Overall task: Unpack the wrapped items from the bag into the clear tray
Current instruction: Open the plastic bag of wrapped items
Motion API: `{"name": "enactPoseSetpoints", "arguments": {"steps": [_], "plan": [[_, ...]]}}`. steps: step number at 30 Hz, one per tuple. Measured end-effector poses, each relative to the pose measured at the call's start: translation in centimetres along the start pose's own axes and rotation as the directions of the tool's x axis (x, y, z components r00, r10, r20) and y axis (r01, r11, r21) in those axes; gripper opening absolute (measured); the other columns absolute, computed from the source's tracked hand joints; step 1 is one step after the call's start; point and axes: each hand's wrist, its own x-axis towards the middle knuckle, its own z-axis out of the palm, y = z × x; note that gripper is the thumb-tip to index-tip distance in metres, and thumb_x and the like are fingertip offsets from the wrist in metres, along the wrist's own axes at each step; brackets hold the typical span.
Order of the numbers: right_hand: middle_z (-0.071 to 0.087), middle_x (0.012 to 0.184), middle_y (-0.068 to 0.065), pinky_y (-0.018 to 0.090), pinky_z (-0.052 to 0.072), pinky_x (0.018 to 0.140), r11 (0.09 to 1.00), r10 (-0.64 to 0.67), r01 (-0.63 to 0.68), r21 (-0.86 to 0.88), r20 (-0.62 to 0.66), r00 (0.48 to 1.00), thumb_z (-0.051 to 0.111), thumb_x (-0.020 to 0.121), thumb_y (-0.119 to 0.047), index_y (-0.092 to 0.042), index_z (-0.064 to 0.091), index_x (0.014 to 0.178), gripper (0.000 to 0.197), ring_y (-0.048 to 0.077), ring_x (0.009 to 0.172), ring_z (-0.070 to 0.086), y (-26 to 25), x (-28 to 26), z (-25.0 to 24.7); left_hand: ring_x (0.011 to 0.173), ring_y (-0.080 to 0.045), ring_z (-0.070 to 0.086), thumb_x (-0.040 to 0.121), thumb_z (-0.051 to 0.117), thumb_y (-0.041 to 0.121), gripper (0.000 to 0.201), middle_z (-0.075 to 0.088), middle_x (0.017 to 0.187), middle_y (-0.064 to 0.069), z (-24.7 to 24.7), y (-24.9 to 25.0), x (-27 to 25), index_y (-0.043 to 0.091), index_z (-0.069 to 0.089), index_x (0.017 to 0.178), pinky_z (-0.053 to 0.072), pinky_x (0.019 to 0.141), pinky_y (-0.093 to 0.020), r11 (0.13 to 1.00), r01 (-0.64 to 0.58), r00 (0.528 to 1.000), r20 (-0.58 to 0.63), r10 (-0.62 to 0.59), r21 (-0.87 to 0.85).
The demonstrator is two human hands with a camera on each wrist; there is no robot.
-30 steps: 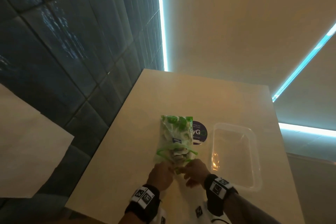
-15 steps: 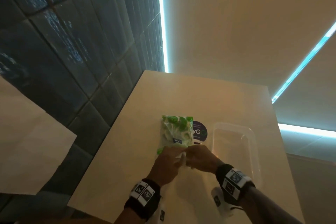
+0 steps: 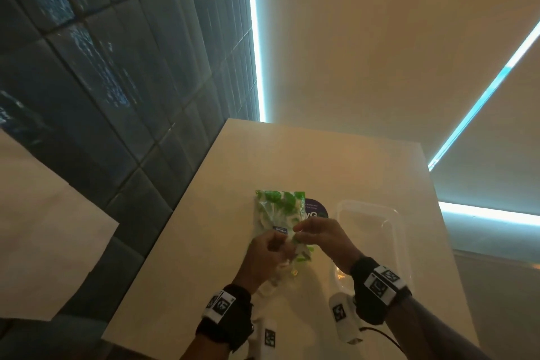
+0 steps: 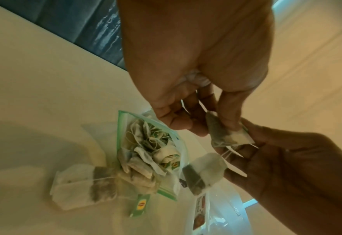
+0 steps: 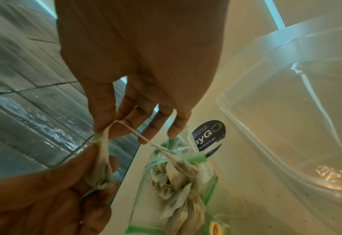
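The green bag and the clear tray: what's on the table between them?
A dark round sticker lies flat on the table between the green bag and the clear tray, half tucked under the bag; head view shows it.

Dark tiled wall (image 3: pixel 96 73), cream table (image 3: pixel 187 257), blue-white light strips (image 3: pixel 254 38).

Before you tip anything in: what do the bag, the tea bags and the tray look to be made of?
Zip bag: thin, clear, crinkly plastic film with a green seal strip. Tea bags: matte, white, porous filter paper, contents showing dark, with cotton-like strings. Clear tray: stiff, glossy, see-through plastic, judging by its moulded rim and reflections.
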Motion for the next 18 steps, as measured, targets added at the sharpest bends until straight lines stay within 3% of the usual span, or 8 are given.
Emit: {"name": "enactPoseSetpoints", "arguments": {"steps": [4,6,9,12,15,18], "plan": [[0.066,0.085,0.021,0.024,0.054,0.068,0.999,-0.031,0.028,0.035,0.077,0.997,0.072,0.081,-0.001,0.008,0.067,0.101,0.022,0.024,0.078,0.063,-0.5,-0.1,0.2,0.076,-0.018,0.067,0.088,0.070,0.023,0.023,0.073,0.090,-0.014,0.0,1.2,-0.1,0.005,0.069,0.100,0.056,0.074,-0.035,0.994,0.037,0.997,0.065,-0.031,-0.103],[0.065,0.089,0.029,0.029,0.055,0.068,0.998,-0.037,0.031,0.061,0.105,0.994,0.070,0.084,-0.005,0.007,0.066,0.103,0.023,0.029,0.079,0.063,-0.6,-0.2,0.2,0.074,-0.018,0.065,0.086,0.071,0.025,0.021,0.073,0.086,-0.012,-0.3,1.4,0.3,0.006,0.071,0.096,0.056,0.074,-0.036,0.993,0.049,0.998,0.051,-0.044,-0.110],[0.066,0.092,0.023,0.034,0.055,0.070,0.988,-0.013,-0.012,0.153,0.162,0.987,0.066,0.088,-0.006,0.006,0.064,0.107,0.023,0.033,0.080,0.061,-0.3,-0.5,-0.1,0.072,-0.019,0.063,0.085,0.073,0.022,0.015,0.070,0.081,-0.009,-0.9,1.9,0.6,0.008,0.071,0.090,0.054,0.074,-0.038,0.991,0.063,0.995,0.083,-0.053,-0.119],[0.066,0.098,0.019,0.033,0.056,0.078,0.980,0.044,-0.088,0.177,0.241,0.970,0.066,0.085,0.000,0.008,0.061,0.111,0.028,0.029,0.087,0.064,0.0,-0.8,-0.6,0.070,-0.021,0.061,0.084,0.073,0.020,0.014,0.067,0.077,-0.009,-1.4,2.2,0.6,0.007,0.070,0.087,0.053,0.074,-0.039,0.988,0.067,0.993,0.108,-0.053,-0.137],[0.067,0.094,0.014,0.029,0.054,0.071,0.984,0.095,-0.140,0.113,0.339,0.936,0.064,0.085,0.006,0.009,0.060,0.110,0.026,0.020,0.080,0.066,0.3,-1.2,-0.7,0.067,-0.020,0.060,0.086,0.071,0.019,0.013,0.066,0.074,-0.010,-1.5,2.6,0.4,0.006,0.068,0.086,0.054,0.072,-0.039,0.982,0.070,0.992,0.112,-0.052,-0.173],[0.069,0.090,0.013,0.031,0.056,0.066,0.982,0.107,-0.157,0.105,0.376,0.920,0.063,0.086,0.004,0.006,0.065,0.103,0.017,0.022,0.075,0.066,0.6,-1.9,-0.5,0.064,-0.017,0.059,0.088,0.068,0.018,0.009,0.064,0.069,-0.006,-1.6,2.8,0.3,0.009,0.068,0.084,0.051,0.069,-0.036,0.979,0.068,0.994,0.094,-0.050,-0.193]]}}
